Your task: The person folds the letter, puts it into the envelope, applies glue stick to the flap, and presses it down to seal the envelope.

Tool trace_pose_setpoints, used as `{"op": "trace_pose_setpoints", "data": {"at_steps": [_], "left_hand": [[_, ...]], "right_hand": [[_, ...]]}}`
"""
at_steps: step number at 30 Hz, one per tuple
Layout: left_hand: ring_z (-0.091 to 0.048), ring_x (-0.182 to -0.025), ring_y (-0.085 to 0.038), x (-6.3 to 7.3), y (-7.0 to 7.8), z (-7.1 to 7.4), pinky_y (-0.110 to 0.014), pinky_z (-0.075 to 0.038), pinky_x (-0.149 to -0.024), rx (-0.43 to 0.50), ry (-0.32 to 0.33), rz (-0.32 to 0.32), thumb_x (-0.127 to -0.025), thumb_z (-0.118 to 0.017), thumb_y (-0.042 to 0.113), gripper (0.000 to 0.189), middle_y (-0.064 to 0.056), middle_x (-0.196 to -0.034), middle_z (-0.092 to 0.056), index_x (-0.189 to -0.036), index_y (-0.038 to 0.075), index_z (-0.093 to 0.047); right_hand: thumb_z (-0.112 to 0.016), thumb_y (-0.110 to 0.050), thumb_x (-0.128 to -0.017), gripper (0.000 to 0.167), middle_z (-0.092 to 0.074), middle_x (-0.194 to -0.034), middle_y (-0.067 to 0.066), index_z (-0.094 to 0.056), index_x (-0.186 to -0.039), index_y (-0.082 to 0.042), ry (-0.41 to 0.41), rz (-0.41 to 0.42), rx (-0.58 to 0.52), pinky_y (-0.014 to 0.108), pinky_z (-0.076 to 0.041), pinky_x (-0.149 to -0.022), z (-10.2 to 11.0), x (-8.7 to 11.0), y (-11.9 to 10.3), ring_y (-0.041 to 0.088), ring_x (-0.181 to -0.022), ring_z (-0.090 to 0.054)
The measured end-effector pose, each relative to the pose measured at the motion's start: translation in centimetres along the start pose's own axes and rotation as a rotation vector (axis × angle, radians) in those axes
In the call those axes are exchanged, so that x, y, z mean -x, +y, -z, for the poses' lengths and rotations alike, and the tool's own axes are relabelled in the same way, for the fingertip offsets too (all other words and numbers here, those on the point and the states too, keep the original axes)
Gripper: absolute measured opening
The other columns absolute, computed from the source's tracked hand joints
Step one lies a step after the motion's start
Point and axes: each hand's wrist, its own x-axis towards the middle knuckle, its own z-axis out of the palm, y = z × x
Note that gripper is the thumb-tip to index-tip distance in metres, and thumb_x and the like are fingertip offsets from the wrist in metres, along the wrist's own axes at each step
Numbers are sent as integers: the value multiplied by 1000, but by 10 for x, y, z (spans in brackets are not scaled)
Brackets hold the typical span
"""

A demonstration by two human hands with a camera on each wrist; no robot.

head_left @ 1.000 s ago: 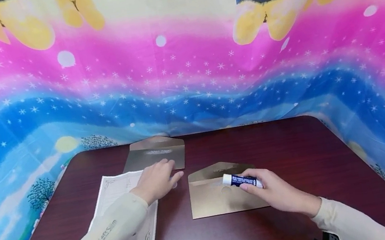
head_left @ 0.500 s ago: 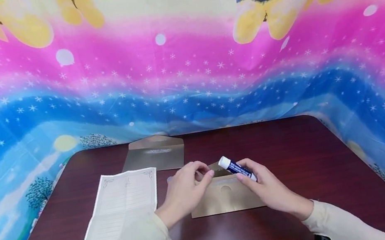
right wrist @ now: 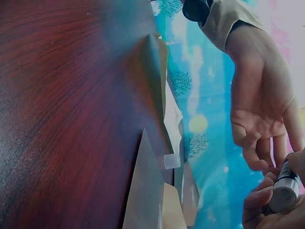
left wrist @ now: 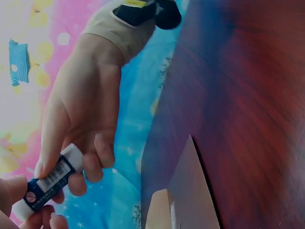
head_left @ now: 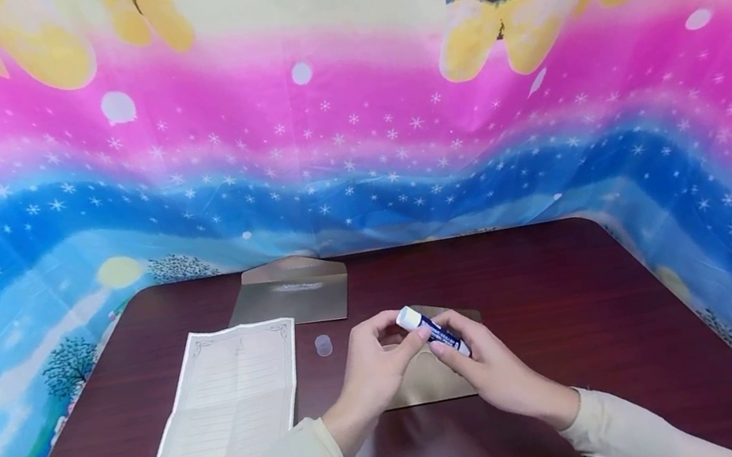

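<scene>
Both hands meet at a dark blue glue stick [head_left: 433, 332] with white ends, tilted above the near gold envelope [head_left: 426, 380]. My left hand [head_left: 375, 367] pinches its upper white end. With thumb and fingers, my right hand [head_left: 495, 364] grips its lower part. In the left wrist view the right hand [left wrist: 83, 105] holds the glue stick [left wrist: 50, 183], while left-hand fingers [left wrist: 14, 188] are at its other end. A translucent cap [head_left: 323, 345] stands on the table to the left. The envelope's flap is unfolded and partly hidden by the hands.
A creased, lined letter sheet [head_left: 225, 410] with a decorated border lies on the left of the dark wooden table [head_left: 561, 277]. Behind it is another gold envelope [head_left: 294, 300] with its flap raised and a whitish smear. A printed cloth [head_left: 352, 143] hangs behind the table.
My left hand has moved right, away from the cap and letter, onto the glue stick. My right hand has drawn the glue stick slightly left, and the cap is now uncovered.
</scene>
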Motion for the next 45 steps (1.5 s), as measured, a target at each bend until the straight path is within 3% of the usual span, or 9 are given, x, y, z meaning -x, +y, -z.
{"op": "trace_pose_setpoints", "data": {"at_steps": [6, 11, 19, 24, 30, 33, 37, 42, 45], "left_hand": [[-65, -78, -8, 1, 4, 5, -20, -47, -59, 76, 112, 63, -90, -78, 20, 29, -13, -97, -77, -112, 2, -72], [-66, -76, -8, 0, 6, 10, -21, -43, -55, 103, 167, 110, -90, -78, 23, 29, -10, -95, -78, -110, 3, -71], [-67, -81, -8, 2, 1, 6, -19, -55, -74, 181, 174, 29, -86, -80, 10, 26, -16, -98, -77, -107, -2, -71], [-70, -82, -8, 4, 0, 4, -18, -57, -76, 170, 162, -19, -86, -80, 7, 25, -20, -100, -77, -106, -4, -71], [-68, -79, -8, 5, 1, 3, -18, -54, -71, 160, 175, -2, -86, -80, 10, 25, -18, -97, -77, -105, -4, -71], [-67, -78, -7, 5, 0, 3, -18, -52, -69, 172, 174, 16, -86, -80, 9, 24, -17, -94, -77, -103, -4, -72], [-67, -78, -6, 5, -1, 2, -18, -53, -71, 184, 169, 17, -85, -80, 6, 22, -18, -93, -77, -102, -5, -72], [-66, -77, -7, 5, -1, 3, -19, -53, -70, 181, 178, 23, -86, -80, 9, 23, -16, -93, -77, -103, -4, -72], [-67, -78, -7, 5, -2, 3, -19, -54, -72, 190, 177, 31, -86, -80, 10, 24, -15, -92, -77, -103, -4, -72]], "right_hand": [[-65, -4, -97, 31, -65, -103, 18, -52, -125, -3, 112, 81, -44, 22, -51, -61, 2, 1, 6, 4, -80, -61], [-67, 2, -93, 24, -70, -95, 12, -58, -115, 3, 183, 107, -96, 24, -57, -66, 7, 1, 10, 7, -81, -68], [-48, -4, -105, 17, -59, -80, -1, -56, -115, 8, 88, 94, -122, 28, -50, -55, 6, 0, 13, 8, -67, -57], [-33, -13, -111, 34, -59, -82, 0, -57, -110, 12, -8, 47, -220, 29, -50, -56, 6, 2, 14, 8, -64, -53], [-54, -7, -104, 27, -66, -88, -7, -50, -126, 8, 23, 1, -259, 25, -53, -59, 6, 4, 13, 6, -65, -59], [-46, -7, -107, 21, -61, -79, 2, -56, -112, 11, -16, 49, -253, 27, -52, -56, 6, 4, 13, 8, -62, -56], [-29, -15, -112, 41, -58, -74, 5, -57, -103, 13, -57, 58, -270, 30, -51, -52, 5, 5, 13, 8, -59, -54], [-50, -9, -106, 23, -67, -87, -8, -50, -120, 9, 8, -19, -324, 23, -51, -57, 6, 6, 12, 4, -63, -57], [-49, -7, -106, 20, -67, -84, -8, -52, -114, 11, -12, 4, -307, 24, -51, -55, 7, 6, 13, 7, -61, -56]]}}
